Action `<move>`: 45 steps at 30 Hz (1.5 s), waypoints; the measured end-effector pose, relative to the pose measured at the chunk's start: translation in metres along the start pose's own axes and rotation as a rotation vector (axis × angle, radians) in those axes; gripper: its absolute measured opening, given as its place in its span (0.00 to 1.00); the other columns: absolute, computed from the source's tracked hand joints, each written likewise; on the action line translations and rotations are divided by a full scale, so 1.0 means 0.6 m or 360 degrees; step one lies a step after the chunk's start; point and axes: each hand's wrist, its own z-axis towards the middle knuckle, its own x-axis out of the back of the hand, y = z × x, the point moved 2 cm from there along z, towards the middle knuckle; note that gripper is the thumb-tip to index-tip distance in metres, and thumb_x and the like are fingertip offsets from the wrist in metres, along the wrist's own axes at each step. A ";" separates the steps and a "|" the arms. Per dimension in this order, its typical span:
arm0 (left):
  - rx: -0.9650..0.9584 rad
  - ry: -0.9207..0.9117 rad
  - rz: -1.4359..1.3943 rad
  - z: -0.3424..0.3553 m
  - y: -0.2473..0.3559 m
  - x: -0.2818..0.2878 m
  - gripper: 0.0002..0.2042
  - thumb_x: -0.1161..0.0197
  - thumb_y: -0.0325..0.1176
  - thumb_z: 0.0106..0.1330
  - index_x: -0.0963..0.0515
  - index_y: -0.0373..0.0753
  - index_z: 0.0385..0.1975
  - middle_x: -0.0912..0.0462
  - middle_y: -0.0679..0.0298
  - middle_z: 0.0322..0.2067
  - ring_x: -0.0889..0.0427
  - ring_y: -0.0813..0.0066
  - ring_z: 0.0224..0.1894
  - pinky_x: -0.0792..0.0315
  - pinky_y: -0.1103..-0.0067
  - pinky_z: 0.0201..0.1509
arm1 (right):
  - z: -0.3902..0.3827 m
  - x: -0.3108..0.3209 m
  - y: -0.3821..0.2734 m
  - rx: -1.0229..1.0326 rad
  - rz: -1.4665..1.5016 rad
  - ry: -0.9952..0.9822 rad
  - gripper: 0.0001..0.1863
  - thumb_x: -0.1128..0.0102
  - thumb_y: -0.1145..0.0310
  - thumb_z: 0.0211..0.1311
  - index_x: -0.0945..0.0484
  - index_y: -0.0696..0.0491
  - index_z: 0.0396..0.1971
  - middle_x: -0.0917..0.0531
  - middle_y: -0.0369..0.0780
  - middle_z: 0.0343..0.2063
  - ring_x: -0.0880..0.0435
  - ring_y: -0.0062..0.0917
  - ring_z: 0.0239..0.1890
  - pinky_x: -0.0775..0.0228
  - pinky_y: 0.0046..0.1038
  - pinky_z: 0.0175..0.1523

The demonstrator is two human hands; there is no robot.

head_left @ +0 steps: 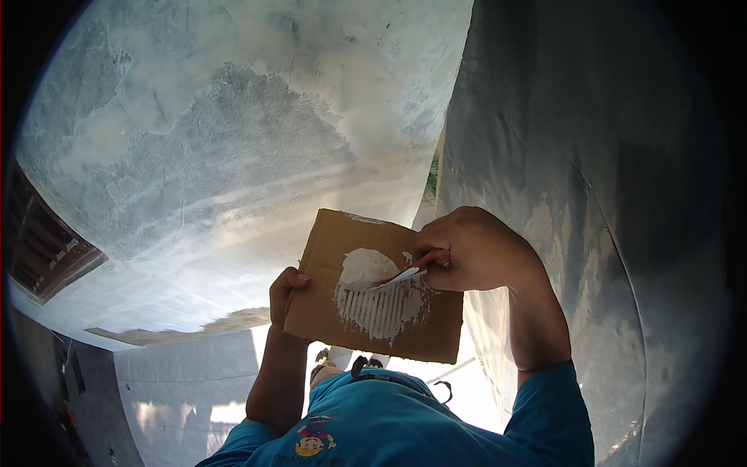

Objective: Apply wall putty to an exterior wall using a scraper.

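My left hand (286,293) grips the left edge of a brown cardboard piece (438,331), thumb on top and the other fingers mostly hidden. A thick mound of white putty (367,267) lies on the cardboard's middle, with a thin ridged smear below it. Pinched in my right hand (481,247) is a putty knife (400,277) with a reddish handle. Its pale blade rests at a slant against the lower right side of the mound. The right hand is above the cardboard's right edge.
Ahead and to the left stands a wall (257,148) with patchy white and grey coating. A large grey sheet (576,257) hangs on the right. At the far left is a dark brown slatted frame (48,237). My feet show below the cardboard on bright ground.
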 end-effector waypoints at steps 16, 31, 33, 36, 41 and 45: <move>-0.0145 0.0152 0.0231 -0.014 0.016 -0.010 0.25 0.52 0.33 0.56 0.29 0.24 0.53 0.18 0.44 0.44 0.16 0.51 0.43 0.20 0.63 0.52 | -0.006 -0.014 -0.003 0.0021 -0.0064 0.0155 0.13 0.32 0.73 0.43 0.18 0.54 0.34 0.15 0.40 0.27 0.14 0.34 0.30 0.22 0.31 0.36; -0.0167 0.0198 0.0317 -0.011 0.015 -0.006 0.25 0.52 0.32 0.56 0.29 0.26 0.54 0.19 0.45 0.45 0.17 0.53 0.44 0.21 0.64 0.53 | 0.004 -0.033 -0.007 -0.0024 -0.0077 0.0017 0.11 0.31 0.71 0.43 0.18 0.53 0.31 0.16 0.40 0.26 0.14 0.35 0.30 0.22 0.32 0.37; -0.0152 0.0213 0.0310 -0.013 0.019 0.001 0.25 0.52 0.32 0.56 0.29 0.26 0.54 0.19 0.46 0.45 0.17 0.53 0.44 0.21 0.64 0.53 | -0.005 -0.035 -0.002 0.0016 -0.0050 -0.0004 0.11 0.30 0.71 0.43 0.17 0.53 0.30 0.15 0.40 0.26 0.14 0.34 0.30 0.22 0.31 0.37; -0.0201 0.0202 0.0307 -0.016 0.023 0.000 0.25 0.51 0.32 0.56 0.29 0.27 0.54 0.19 0.47 0.45 0.17 0.53 0.45 0.21 0.63 0.53 | -0.014 -0.029 0.001 0.0035 0.0019 0.0025 0.11 0.30 0.73 0.42 0.16 0.53 0.31 0.14 0.39 0.27 0.14 0.33 0.30 0.21 0.30 0.37; -0.0196 0.0249 0.0394 -0.021 0.022 -0.010 0.25 0.51 0.32 0.56 0.29 0.27 0.54 0.20 0.47 0.46 0.17 0.53 0.45 0.22 0.62 0.54 | -0.011 -0.028 -0.005 -0.0026 0.0123 0.0267 0.12 0.31 0.74 0.43 0.16 0.53 0.33 0.14 0.39 0.29 0.14 0.32 0.31 0.22 0.28 0.37; -0.0192 0.0256 0.0393 -0.021 0.015 -0.009 0.26 0.51 0.32 0.55 0.30 0.27 0.55 0.20 0.46 0.46 0.17 0.52 0.45 0.21 0.61 0.54 | -0.001 -0.045 -0.018 0.0005 -0.0050 0.0284 0.13 0.31 0.74 0.42 0.17 0.53 0.33 0.15 0.39 0.28 0.14 0.32 0.30 0.22 0.29 0.36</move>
